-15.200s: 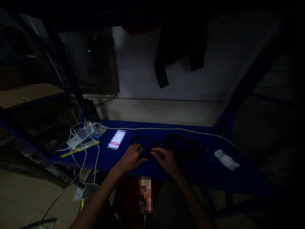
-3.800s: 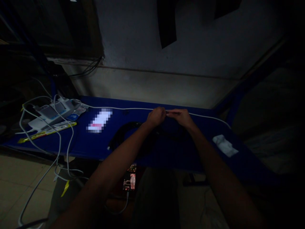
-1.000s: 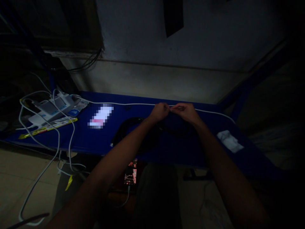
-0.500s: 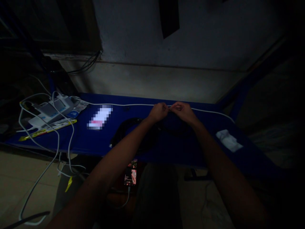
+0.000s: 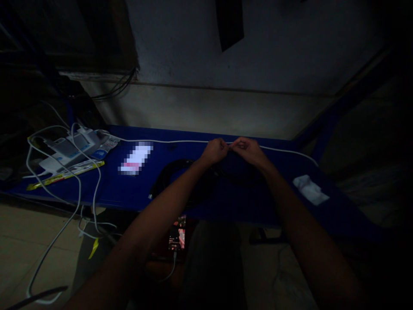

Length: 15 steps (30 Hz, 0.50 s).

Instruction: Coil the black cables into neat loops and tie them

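Note:
The scene is very dark. Both my hands reach to the far side of a blue shelf (image 5: pixel 129 189) and meet fingertip to fingertip. My left hand (image 5: pixel 215 151) and my right hand (image 5: pixel 247 149) are closed in pinches where a thin white cable (image 5: pixel 180 141) runs along the back edge of the shelf; what sits between the fingertips is too small to name. A coil of black cable (image 5: pixel 180 172) lies on the shelf under my left forearm.
A lit phone (image 5: pixel 135 158) lies on the shelf left of my hands. A white power strip with chargers and looping white cords (image 5: pixel 71 146) sits at the far left. A crumpled white piece (image 5: pixel 310 190) lies at the right. Another lit phone (image 5: pixel 177 237) shows below the shelf.
Over fifteen seconds my hands went from the black coil near the front edge to the white cable at the back. In the last second they barely shifted.

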Each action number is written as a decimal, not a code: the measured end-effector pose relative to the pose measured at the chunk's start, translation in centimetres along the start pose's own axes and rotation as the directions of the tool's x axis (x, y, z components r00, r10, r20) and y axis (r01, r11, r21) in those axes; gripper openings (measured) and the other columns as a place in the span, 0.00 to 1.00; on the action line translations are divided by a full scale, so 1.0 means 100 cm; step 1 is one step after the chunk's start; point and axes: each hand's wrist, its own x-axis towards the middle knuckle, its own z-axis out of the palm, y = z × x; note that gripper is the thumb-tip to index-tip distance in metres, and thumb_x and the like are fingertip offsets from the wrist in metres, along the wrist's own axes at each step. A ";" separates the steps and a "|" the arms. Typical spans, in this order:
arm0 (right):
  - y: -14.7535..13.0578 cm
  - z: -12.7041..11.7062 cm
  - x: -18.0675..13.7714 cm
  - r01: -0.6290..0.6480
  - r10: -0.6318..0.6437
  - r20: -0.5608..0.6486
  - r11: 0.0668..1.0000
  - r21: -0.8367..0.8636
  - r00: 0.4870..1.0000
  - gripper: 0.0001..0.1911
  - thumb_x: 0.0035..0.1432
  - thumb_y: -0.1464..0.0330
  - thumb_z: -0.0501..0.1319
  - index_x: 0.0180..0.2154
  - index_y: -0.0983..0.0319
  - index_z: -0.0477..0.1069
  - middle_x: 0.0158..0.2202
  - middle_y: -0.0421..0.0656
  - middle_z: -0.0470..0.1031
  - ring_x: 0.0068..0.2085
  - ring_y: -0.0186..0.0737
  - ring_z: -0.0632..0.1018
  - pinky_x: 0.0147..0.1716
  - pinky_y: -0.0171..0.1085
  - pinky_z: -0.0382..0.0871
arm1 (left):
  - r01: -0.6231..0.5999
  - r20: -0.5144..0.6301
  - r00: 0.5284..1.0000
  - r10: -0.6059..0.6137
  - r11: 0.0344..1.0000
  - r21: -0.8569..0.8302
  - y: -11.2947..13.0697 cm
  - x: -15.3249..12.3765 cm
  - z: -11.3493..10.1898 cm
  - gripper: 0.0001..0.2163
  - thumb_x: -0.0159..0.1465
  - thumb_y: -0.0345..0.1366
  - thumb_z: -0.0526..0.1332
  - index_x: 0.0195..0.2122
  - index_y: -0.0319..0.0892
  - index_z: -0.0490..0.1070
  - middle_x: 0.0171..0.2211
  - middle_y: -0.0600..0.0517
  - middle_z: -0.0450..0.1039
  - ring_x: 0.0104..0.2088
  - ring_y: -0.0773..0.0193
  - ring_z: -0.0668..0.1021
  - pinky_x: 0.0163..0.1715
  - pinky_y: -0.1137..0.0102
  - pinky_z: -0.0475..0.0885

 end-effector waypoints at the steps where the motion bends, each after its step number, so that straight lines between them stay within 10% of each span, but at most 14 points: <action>1: -0.002 0.000 -0.001 0.015 -0.015 0.018 1.000 -0.002 1.000 0.16 0.51 0.54 0.74 0.34 0.58 0.78 0.34 0.43 0.82 0.37 0.44 0.81 0.42 0.45 0.77 | 0.003 -0.003 1.000 -0.003 1.000 0.003 0.000 0.000 0.000 0.06 0.70 0.34 0.63 0.38 0.37 0.75 0.37 0.44 0.82 0.36 0.61 0.81 0.38 0.69 0.72; 15: -0.002 0.002 -0.001 0.030 -0.032 0.059 0.999 0.020 0.998 0.25 0.43 0.45 0.78 0.34 0.56 0.80 0.36 0.45 0.84 0.40 0.49 0.83 0.48 0.51 0.79 | 0.042 0.005 0.999 -0.042 0.998 -0.053 0.001 0.002 -0.004 0.06 0.70 0.31 0.62 0.38 0.36 0.78 0.39 0.43 0.82 0.38 0.60 0.81 0.44 0.67 0.74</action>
